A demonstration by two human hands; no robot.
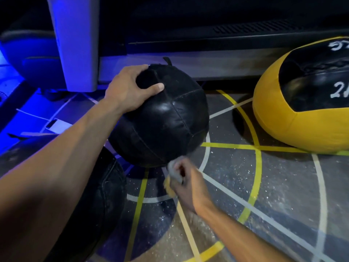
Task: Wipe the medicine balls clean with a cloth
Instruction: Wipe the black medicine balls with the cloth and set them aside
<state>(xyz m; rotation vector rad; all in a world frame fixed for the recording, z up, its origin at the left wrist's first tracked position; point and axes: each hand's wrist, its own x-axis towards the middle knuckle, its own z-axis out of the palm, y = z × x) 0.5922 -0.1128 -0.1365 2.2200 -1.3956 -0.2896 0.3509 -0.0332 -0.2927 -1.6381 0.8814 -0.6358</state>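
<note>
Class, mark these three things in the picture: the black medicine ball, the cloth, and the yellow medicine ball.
black medicine ball [166, 118]: head view, on its shiny front panel.
cloth [174, 170]: head view, on the pale bunched part above the fist.
yellow medicine ball [279, 121]: head view, on its yellow side.

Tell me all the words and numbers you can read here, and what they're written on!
"2": white, on the black panel of the yellow medicine ball; the frame edge cuts off whatever follows.
White marks higher on that same panel: cut off and seemingly upside down, unreadable.
Black medicine ball: no writing visible.
Floor: only painted lines.
</note>
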